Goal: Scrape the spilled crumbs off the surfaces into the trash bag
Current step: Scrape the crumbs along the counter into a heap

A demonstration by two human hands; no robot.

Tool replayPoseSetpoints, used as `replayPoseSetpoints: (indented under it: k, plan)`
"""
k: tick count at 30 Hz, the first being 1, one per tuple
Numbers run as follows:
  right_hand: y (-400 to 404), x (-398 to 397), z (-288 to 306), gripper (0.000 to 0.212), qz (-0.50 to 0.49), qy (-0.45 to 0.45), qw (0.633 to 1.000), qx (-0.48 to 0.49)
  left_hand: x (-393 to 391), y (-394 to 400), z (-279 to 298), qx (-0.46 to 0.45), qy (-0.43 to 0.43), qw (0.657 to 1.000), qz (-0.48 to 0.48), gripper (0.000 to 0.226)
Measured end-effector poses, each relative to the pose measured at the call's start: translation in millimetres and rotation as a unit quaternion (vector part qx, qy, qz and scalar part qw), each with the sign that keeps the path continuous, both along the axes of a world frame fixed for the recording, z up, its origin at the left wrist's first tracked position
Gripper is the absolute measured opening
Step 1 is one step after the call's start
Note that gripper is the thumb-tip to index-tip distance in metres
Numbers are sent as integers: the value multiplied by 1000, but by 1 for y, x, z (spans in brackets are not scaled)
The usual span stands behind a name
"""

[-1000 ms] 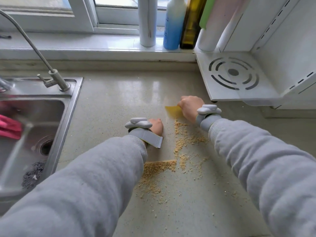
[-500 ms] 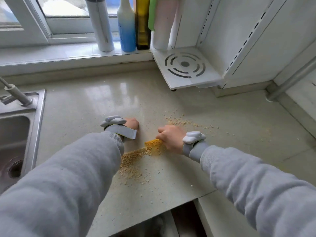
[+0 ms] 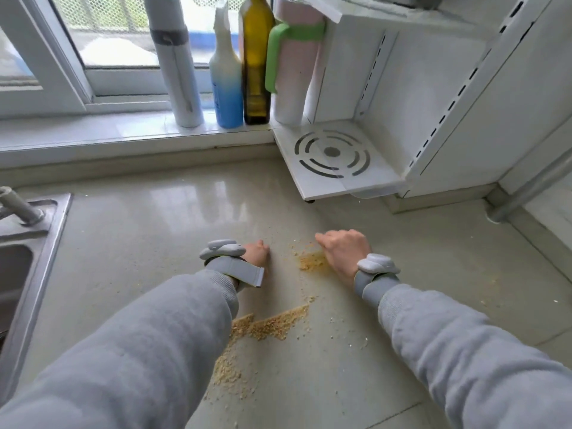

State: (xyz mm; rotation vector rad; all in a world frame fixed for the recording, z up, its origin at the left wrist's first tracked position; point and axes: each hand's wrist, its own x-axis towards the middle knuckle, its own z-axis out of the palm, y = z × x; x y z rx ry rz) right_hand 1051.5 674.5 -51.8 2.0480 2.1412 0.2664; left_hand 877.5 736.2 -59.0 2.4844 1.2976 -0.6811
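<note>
The crumbs (image 3: pixel 272 328) lie on the worktop (image 3: pixel 148 230) in two lots: a long heap near the front, between the two sleeves, and a small patch just beside the right hand (image 3: pixel 343 253). The heaps look raked toward the front edge, presumably so they can be pushed off into a trash bag, which is not seen. The right hand is laid low on the worktop, knuckles up, its fingers (image 3: pixel 325 238) curled; a scraper may be held beneath, but this cannot be told. The left hand (image 3: pixel 257 252) is rested on the worktop as a loose fist, seemingly as a brace, nothing visibly held.
</note>
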Motion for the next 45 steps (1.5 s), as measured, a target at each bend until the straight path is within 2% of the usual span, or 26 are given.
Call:
replayPoseSetpoints:
  k: [3,6,10,14,20,23,26,28,30,35,40,45]
  plan:
    - [14,8,7,13,-32,18,999,-25,7,9,-3,15,2,1000,-3,43]
    - [40,16,-3,30,-20,11,998,-52,11,16,-6,30,14,999,-1,43]
    - [52,7,-11,31,28,-4,998,-64,8,17,-4,22,13,999,-21,45]
    - [50,7,-13,31,74,36,994,-66,6,21,0,12,9,999,-32,51]
    - [16,7,-16,33,126,66,986,-90,8,12,-3,38,26,998,-35,45]
    - [-10,1,-14,22,149,91,983,-63,6,10,-1,32,29,999,-33,45]
    - [-39,-4,-14,32,170,67,982,-47,3,5,4,41,33,997,-47,42]
    - [-59,-8,-17,31,170,83,980,-64,2,-1,6,33,43,997,-62,40]
    - [-75,-12,-15,29,149,115,978,-86,3,-7,5,25,38,996,-80,37]
    - [-91,-16,-3,33,65,123,980,-140,15,-21,7,3,9,994,-112,38]
    - [-71,2,13,33,-25,141,987,-71,29,-22,3,-12,-7,993,-121,41]
    - [-34,22,7,33,-68,105,992,-18,54,-12,-6,-11,-56,991,-118,39]
